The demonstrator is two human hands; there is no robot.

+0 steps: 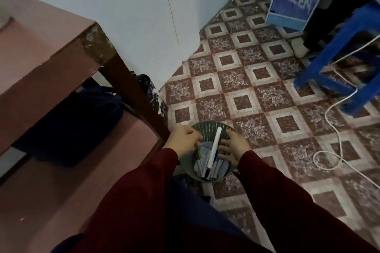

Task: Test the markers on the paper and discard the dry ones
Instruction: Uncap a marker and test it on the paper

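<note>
While the long white marker (213, 148) leans across the green basket (207, 127), dark tip down among the other markers (216, 167) and crumpled paper (203, 150), top end against the far rim, my right hand (232, 148) hovers over the right rim with fingers spread wide, and my left hand (185, 139) curls at the left rim, though I cannot tell whether it grips anything. I judge this the discarding step: I should hold both hands low over the opening so nothing catches the rim and rolls onto the tiled floor (267, 88) by the table leg (131, 88).
</note>
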